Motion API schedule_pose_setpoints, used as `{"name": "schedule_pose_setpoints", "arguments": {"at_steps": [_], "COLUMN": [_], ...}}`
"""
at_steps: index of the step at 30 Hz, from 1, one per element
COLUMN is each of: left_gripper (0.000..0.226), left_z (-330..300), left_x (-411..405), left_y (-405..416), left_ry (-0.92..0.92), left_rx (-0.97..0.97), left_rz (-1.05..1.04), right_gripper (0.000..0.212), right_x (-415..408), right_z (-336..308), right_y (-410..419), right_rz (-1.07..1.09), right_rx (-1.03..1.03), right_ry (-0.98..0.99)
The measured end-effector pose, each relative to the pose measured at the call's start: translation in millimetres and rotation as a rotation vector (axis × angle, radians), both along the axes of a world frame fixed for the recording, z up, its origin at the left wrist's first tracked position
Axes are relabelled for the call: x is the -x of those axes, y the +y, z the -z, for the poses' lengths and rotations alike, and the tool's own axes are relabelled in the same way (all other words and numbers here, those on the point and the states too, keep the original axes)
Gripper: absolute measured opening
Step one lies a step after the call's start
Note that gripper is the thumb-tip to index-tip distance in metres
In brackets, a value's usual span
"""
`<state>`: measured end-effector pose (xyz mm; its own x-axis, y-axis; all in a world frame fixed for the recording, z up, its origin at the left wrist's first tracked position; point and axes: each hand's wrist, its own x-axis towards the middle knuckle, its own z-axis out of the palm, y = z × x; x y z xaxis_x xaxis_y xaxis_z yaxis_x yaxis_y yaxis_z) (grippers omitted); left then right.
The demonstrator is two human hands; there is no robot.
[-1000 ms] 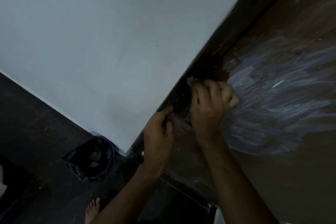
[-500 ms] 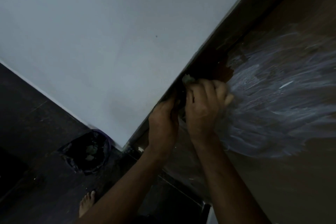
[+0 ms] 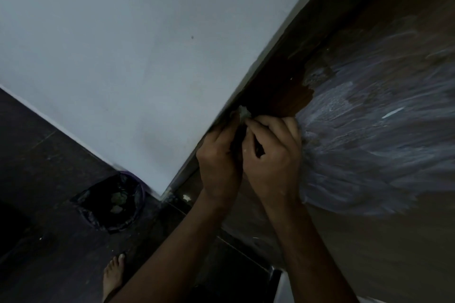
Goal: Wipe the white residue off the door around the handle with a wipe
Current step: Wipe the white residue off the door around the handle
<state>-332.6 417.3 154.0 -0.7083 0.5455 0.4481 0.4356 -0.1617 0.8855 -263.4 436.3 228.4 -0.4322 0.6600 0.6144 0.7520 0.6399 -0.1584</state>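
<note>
- The person is standing close to the brown door point(image 3: 369, 241), both hands raised to its edge where it is meeting the pale wall point(image 3: 123, 56).
- The right hand point(image 3: 273, 155) is curling into a loose fist, its fingers folded down around a small crumpled wipe point(image 3: 243, 112) whose pale tip is poking out above the knuckles.
- The left hand point(image 3: 219, 155) is sitting just beside the right one, nearly touching it, its fingers bent in toward the door's edge; whether it is gripping anything I cannot tell, since the spot between the hands is dark.
- The handle is not showing from here; it may be lying behind the hands.
- White residue point(image 3: 369, 135) is fanning out in streaks across the door to the right of the right hand, touching its knuckles.
- A darker, cleaner patch point(image 3: 278, 86) of wood is lying just above the wipe.
- Down on the dark floor point(image 3: 49, 204), a bin lined with a black bag point(image 3: 113, 202) is sitting at the wall's corner, and a bare foot point(image 3: 113, 275) is showing nearby.
</note>
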Motion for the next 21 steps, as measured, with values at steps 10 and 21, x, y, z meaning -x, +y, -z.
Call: {"name": "schedule_pose_setpoints", "arguments": {"at_steps": [10,21], "left_gripper": [0.010,0.031], "left_z": [30,5], "left_x": [-5,-11], "left_y": [-4,1], "left_ry": [-0.375,-0.434], "left_rx": [0.260,0.123], "left_rz": [-0.075,-0.025], "right_gripper": [0.017,0.017], "right_x": [-11,-6], "right_z": [5,13], "right_y": [-8,-13], "right_rz": [-0.027,-0.013], "right_rx": [0.045,0.025], "right_ry": [0.069,0.106]}}
